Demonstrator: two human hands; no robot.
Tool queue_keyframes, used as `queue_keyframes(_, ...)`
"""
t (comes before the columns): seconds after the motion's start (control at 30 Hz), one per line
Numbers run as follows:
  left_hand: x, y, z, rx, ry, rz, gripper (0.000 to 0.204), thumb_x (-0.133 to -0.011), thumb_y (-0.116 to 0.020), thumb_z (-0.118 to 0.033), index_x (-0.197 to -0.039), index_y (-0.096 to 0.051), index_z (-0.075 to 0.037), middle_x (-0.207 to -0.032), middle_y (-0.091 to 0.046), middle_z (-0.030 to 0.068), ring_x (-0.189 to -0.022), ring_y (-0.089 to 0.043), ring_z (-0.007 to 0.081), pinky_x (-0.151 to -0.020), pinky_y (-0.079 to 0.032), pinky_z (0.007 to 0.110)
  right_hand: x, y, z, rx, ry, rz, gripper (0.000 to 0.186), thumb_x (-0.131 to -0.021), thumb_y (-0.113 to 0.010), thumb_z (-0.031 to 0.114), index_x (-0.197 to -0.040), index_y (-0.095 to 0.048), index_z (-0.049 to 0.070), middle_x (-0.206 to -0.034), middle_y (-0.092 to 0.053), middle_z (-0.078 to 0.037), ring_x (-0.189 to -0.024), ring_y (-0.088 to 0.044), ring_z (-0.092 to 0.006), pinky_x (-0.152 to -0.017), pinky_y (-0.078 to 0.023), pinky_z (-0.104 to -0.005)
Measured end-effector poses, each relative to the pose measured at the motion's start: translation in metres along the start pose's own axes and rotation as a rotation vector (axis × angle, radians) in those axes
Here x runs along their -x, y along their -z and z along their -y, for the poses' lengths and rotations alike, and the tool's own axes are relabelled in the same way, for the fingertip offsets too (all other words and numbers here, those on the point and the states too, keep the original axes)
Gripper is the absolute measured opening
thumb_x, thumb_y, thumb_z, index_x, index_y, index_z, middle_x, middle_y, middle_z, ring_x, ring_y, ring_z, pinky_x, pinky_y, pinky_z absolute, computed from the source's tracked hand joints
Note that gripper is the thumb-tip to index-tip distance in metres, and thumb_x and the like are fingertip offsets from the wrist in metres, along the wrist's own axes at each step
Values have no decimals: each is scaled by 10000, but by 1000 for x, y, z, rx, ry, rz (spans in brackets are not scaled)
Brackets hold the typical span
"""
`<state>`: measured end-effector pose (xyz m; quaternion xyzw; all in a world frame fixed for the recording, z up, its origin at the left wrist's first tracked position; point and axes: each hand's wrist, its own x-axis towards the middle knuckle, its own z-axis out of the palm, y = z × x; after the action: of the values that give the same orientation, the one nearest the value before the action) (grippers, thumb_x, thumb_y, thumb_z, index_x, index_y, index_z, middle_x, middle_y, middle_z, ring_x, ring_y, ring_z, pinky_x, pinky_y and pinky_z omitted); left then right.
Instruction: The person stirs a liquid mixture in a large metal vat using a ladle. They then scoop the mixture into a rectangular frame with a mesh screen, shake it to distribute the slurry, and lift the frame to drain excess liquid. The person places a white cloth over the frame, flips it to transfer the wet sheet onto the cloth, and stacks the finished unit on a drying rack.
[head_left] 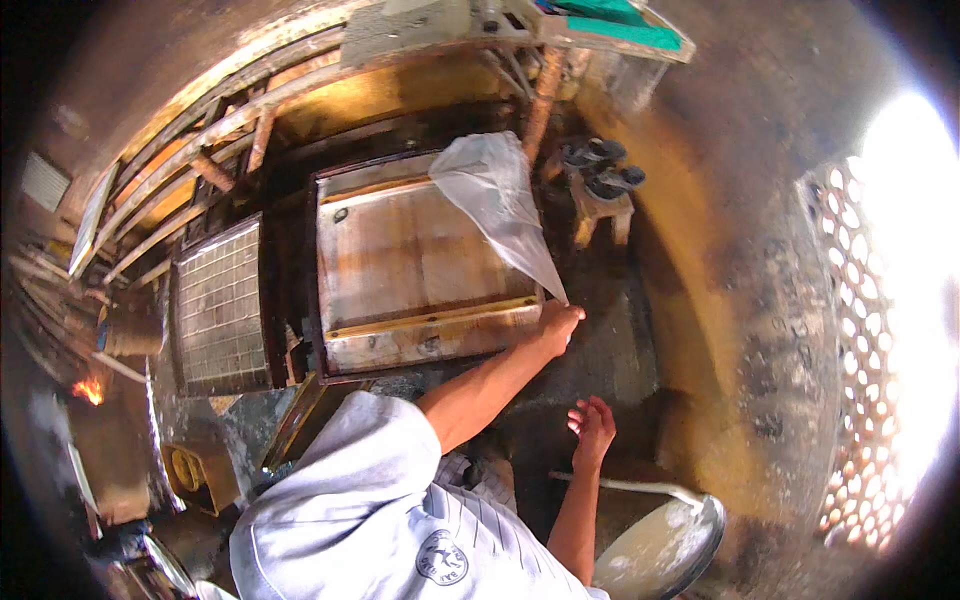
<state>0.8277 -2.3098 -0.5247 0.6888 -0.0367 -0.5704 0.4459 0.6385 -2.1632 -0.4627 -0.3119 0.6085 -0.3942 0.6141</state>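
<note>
My left hand (563, 328) is closed on one corner of a thin white cloth (492, 190). The cloth stretches from my fingers up to the far right part of a square wooden board (420, 255), where its wider end lies crumpled. That board has a dark raised frame and two lighter slats across it. Lower and to the right, my right hand (592, 425) hangs in the air with its fingers loosely bent and apart, holding nothing. Near my right forearm is a large round basin (650, 550) with whitish contents, and a pale stick (640, 487) lies across its far side.
Left of the board leans a panel with a grid pattern (222, 310). Behind it runs a wooden rack (240, 130). A small stool (605, 215) carrying dark sandals (600, 165) stands to the right. A fire (90, 390) burns at far left; a pierced wall (850, 350) lets in light.
</note>
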Motion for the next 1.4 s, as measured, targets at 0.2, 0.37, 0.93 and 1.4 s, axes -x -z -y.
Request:
queue_keyframes(0.2, 125, 271, -109, 547, -147, 204, 326, -704, -606, -19, -1023, -586, 45, -936, -642, 154, -874, -644, 290, -845, -523, 422, -68, -83, 71, 370, 326, 274, 305, -916, -568, 256, -1139, -592, 48, -979, -658, -66, -846, -635, -165, -706, -509, -296)
queue_keyframes(0.37, 116, 398, -62, 58, -336, -129, 429, -667, -721, -70, -1073, -607, 7, -936, -666, 126, -798, -658, 257, -747, -541, 363, -100, -198, 36, 1048, 1109, 567, 439, -721, -725, 225, -1130, -617, 106, -1143, -572, -109, -1075, -542, -286, -908, -447, -421)
queue_keyframes(0.93, -18, 250, -19, -1227, -949, 285, 104, -645, -673, -111, -744, -685, -83, -785, -641, 140, -786, -637, 342, -676, -530, 452, -156, -234, 2, 1706, 1242, 1118, 387, -707, -702, 238, -1022, -601, 38, -1033, -552, -142, -986, -569, -310, -747, -524, -426)
queue_keyframes(1.4, 29, 250, -52, -1289, -1079, 121, 166, -604, -709, -133, -742, -697, -43, -747, -644, 137, -765, -650, 346, -668, -525, 441, -140, -235, 41, 1473, 1365, 1125, 336, -661, -746, 256, -913, -628, 68, -886, -568, -80, -862, -595, -276, -658, -531, -416)
